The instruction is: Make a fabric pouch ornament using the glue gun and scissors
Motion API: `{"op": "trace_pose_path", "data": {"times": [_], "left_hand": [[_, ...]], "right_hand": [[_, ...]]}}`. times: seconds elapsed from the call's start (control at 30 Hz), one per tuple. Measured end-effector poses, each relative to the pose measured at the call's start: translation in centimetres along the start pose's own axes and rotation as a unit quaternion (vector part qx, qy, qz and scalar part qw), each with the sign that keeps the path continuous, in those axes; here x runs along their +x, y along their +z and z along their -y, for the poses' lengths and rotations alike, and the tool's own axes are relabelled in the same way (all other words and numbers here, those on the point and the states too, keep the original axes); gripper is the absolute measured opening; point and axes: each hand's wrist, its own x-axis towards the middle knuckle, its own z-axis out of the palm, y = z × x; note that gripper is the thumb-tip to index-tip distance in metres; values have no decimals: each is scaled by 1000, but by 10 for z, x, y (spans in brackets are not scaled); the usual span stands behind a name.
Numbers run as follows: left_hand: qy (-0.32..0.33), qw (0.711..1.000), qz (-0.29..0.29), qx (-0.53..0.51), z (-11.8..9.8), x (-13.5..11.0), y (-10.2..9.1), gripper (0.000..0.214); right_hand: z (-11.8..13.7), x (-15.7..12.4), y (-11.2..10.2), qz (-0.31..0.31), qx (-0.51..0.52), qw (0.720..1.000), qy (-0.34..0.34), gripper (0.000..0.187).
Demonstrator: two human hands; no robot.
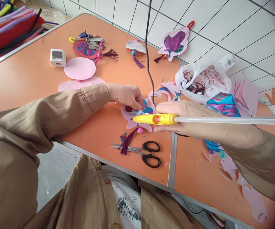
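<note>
My right hand (pixel 177 109) is wrapped round a yellow hot glue gun (pixel 154 119), with a long clear glue stick (pixel 223 120) out of its back. The nozzle points left, over a pink paper cut-out (pixel 129 122) lying on the table. Above that cut-out my left hand (pixel 126 95) is closed, fingertips pinching a small coloured piece (pixel 143 104). Blue patterned paper (pixel 147 108) shows between the hands. A pink bead (pixel 139 129) and a dark purple tassel (pixel 128 141) hang from the cut-out's lower edge. The tassel lies across scissors (pixel 139 150) with black handles.
On the orange table (pixel 85 111) are keys (pixel 94 44), a white charger block (pixel 57 58), pink ovals (pixel 79 68) and finished tassel ornaments (pixel 174 43). A plastic bag (pixel 204 79) and paper scraps (pixel 254 197) lie right. A black cord (pixel 147 47) hangs down beside my hands.
</note>
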Motion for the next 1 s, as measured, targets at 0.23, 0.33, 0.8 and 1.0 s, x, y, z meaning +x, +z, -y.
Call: {"op": "trace_pose_path", "data": {"times": [0.23,0.33,0.8,1.0], "left_hand": [[-11,1000,19,10,7,5,-2,33],[-12,1000,17,5,7,5,-2,33],[-8,1000,26,-12,4,4,-3,30],[-11,1000,24,-3,2,3,-3,24]], "right_hand": [[-14,15,16,-85,-39,995,-25,40],[-15,16,16,-78,-53,995,-8,42],[-11,16,12,-76,-26,997,3,31],[-10,14,11,-89,-18,996,-24,28]]}}
